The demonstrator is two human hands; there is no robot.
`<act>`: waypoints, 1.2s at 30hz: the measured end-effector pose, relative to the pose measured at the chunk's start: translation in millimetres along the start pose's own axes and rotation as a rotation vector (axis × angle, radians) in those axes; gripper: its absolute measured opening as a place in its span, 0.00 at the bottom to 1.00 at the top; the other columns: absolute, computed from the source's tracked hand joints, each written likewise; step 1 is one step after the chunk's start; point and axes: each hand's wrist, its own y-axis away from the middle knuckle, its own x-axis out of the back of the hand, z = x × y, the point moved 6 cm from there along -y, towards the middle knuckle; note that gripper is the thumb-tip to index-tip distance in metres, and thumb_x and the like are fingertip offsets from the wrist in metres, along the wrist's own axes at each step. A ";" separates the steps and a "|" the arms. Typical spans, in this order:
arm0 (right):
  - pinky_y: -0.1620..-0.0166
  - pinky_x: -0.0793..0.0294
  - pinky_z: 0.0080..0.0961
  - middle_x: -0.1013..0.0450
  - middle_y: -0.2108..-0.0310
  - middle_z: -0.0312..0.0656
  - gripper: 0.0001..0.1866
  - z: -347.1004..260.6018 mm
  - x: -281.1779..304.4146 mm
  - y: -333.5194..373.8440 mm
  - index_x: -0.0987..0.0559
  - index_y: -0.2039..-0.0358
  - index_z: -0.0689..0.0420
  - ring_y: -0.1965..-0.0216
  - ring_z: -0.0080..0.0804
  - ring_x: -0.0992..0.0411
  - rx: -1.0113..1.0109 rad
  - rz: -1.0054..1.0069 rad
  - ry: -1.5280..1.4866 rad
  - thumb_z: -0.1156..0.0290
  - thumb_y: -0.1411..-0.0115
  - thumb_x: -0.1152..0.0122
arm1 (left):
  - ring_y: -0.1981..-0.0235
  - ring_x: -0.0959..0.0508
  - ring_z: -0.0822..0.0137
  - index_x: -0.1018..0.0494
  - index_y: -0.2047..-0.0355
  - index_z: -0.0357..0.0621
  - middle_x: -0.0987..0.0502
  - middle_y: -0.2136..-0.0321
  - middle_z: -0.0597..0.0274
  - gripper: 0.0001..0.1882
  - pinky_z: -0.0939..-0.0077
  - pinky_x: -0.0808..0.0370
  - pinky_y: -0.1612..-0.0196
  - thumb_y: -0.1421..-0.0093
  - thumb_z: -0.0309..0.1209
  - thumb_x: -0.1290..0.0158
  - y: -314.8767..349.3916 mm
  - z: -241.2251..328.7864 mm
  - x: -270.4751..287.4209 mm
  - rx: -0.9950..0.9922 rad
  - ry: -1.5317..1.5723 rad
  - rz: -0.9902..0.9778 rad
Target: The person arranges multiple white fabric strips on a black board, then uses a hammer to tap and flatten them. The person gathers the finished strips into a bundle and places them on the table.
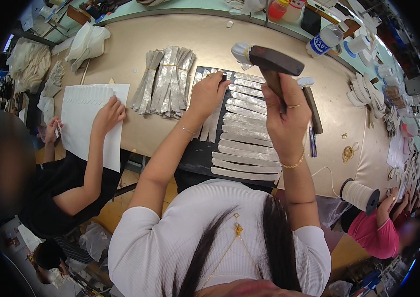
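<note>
Upper centre, the right hand (291,111) clasps a black-headed hammer (278,60); the left hand (209,94) pinches a small black-tipped piece (224,76) beside flat silvery-grey strips (244,134) — a skewed blow could hurt it.

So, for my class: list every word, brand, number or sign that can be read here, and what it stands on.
Bottle: light lettering on its blue label; I won't copy it out.
Red-and-white container: any print is too small to read.
Hammer, strips, white sheet: no lettering that I can make out.
</note>
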 end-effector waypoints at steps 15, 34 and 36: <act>0.57 0.27 0.24 0.21 0.56 0.47 0.21 35.4 16.3 9.7 0.25 0.43 0.58 0.62 0.31 0.23 -0.261 -0.089 0.110 0.73 0.38 0.39 | 0.77 0.20 0.54 0.31 0.67 0.35 0.23 0.80 0.52 0.16 0.67 0.25 0.75 0.36 0.39 0.46 -5.9 -4.4 4.6 0.172 0.106 -0.012; 0.51 0.27 0.25 0.23 0.51 0.49 0.22 39.8 28.9 23.9 0.27 0.42 0.61 0.52 0.34 0.23 -0.304 -0.079 0.055 0.70 0.37 0.40 | 0.78 0.23 0.74 0.26 0.68 0.35 0.22 0.80 0.61 0.11 0.79 0.28 0.72 0.38 0.32 0.42 -10.1 8.5 -39.3 0.108 0.290 -0.119; 0.60 0.25 0.26 0.22 0.57 0.49 0.22 39.9 27.2 23.9 0.26 0.43 0.56 0.62 0.35 0.22 -0.206 -0.021 0.061 0.72 0.38 0.40 | 0.78 0.23 0.73 0.26 0.68 0.35 0.22 0.80 0.60 0.11 0.78 0.28 0.72 0.38 0.32 0.42 -9.8 7.7 -40.5 0.121 0.290 -0.120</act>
